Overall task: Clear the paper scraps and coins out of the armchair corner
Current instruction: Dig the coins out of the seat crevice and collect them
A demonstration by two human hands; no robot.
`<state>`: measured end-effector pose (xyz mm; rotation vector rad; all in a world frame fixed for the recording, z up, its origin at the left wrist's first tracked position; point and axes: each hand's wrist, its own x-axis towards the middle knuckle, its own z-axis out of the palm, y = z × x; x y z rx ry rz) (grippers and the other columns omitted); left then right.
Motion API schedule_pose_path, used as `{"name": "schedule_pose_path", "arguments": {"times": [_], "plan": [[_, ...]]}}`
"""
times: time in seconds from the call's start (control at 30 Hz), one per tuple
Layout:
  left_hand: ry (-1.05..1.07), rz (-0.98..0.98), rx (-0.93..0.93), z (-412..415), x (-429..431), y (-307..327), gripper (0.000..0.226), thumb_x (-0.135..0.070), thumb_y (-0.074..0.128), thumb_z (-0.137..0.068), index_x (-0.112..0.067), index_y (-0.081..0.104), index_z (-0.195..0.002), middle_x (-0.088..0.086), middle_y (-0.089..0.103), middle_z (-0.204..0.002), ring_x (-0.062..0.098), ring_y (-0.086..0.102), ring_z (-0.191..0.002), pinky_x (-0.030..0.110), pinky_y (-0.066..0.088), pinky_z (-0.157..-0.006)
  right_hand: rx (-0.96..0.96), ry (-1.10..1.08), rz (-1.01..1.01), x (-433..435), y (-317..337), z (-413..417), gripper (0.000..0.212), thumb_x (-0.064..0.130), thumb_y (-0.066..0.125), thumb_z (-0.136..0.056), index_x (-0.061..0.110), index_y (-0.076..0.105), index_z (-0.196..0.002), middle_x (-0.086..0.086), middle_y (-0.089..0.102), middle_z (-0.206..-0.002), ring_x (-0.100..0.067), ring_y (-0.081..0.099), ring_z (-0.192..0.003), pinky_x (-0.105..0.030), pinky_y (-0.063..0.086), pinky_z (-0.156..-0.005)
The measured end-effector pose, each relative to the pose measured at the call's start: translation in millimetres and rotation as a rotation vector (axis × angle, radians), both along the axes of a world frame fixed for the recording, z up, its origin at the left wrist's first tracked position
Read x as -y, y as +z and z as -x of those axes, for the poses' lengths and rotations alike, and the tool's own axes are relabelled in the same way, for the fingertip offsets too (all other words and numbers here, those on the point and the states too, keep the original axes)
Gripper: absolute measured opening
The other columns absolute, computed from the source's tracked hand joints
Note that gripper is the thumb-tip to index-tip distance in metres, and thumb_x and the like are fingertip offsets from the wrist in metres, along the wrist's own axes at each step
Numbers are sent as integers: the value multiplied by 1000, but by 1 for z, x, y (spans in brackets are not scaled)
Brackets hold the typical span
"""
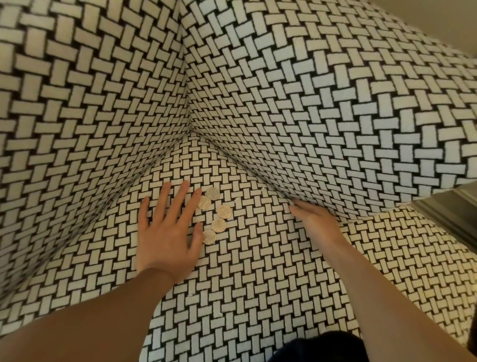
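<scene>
- resting flat on the armchair seat cushion [254, 285]: left hand [166, 238], palm down, fingers straight and spread, holding nothing
- five coins [218, 225] lie in a loose curved line on the seat, just to the right of that hand and a little out from the corner [191, 129]
- left index fingertip is right beside the top two coins, which overlap; thumb tip is at the edge of the lowest coin
- right hand [316, 221] is on the seat at the crease under the right side panel [330, 116], well apart from the coins
- its visible fingers are straight and pressed along the crease, empty as far as it shows; far side of the hand is hidden by the panel
- a few tiny pale flecks [263, 189] on the seat between coins and crease, too small to tell if paper
- whole chair is in black-and-white basket-weave fabric
- dark clothing [314, 354] at the bottom edge
</scene>
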<state>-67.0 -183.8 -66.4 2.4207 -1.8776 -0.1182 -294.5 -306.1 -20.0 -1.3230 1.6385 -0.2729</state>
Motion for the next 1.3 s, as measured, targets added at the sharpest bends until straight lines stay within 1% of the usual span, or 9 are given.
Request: {"name": "schedule_pose_path", "arguments": {"times": [0.23,0.37,0.5,0.57,0.63,0.7,0.77,1.0,1.3], "plan": [[-1,-3,-9,-1,0,-1,62,-45,18,-91,-30,13,-151,-6,8,-159,21,3,-146,49,1,-115,-3,-9,85,-7,-9,3,41,37,54,-90,24,58,-128,9,53,-135,-13,42,-130,-39,30,-113],[3,-8,-4,0,0,0,62,-45,18,-91,-29,15,-150,-6,9,-159,21,3,-146,49,0,-115,-46,35,181,-11,-9,5,44,37,59,-88,20,58,-129,10,54,-134,-9,45,-125,-32,30,-112],[2,-7,6,0,0,-1,62,-44,19,-91,-29,15,-151,-6,9,-159,21,3,-146,47,-3,-115,-88,54,268,-16,3,1,41,31,61,-88,18,59,-128,16,60,-109,-13,58,-107,-10,38,-91],[1,-7,6,0,0,0,62,-44,19,-91,-28,15,-151,-5,9,-159,21,4,-146,47,-3,-115,-116,94,281,-18,11,-2,39,29,61,-89,20,60,-127,15,64,-94,-30,60,-104,-23,51,-84],[4,-6,6,0,0,-1,62,-44,19,-91,-28,15,-150,-5,10,-158,21,4,-146,48,-2,-115,-170,139,311,-18,14,-4,37,30,61,-89,24,61,-125,10,67,-82,-32,67,-85,-38,57,-77],[5,-2,5,0,0,-1,62,-44,19,-91,-28,15,-150,-5,10,-158,21,4,-146,48,-1,-115,-263,162,361,-16,13,-7,34,31,61,-88,26,64,-121,5,70,-76,-24,63,-58,-34,57,-62],[3,-1,-3,0,0,0,62,-44,19,-91,-29,15,-150,-5,10,-158,21,4,-146,48,-1,-115,-354,200,427,-14,15,-12,28,31,60,-88,26,67,-115,3,72,-74,-18,59,-50,-32,55,-58],[6,-5,3,0,1,0,62,-44,20,-91,-29,15,-151,-5,8,-159,21,4,-146,49,2,-115,-339,257,584,-3,11,-47,24,27,61,-89,18,69,-110,2,73,-96,-12,68,-79,-29,57,-74],[5,-15,-18,-1,0,0,63,-45,18,-91,-30,9,-151,-6,4,-159,20,-2,-146,50,3,-115,-512,291,704,0,-11,-66,12,28,59,-90,18,62,-96,2,67,-88,-17,62,-83,-32,53,-64]]}}
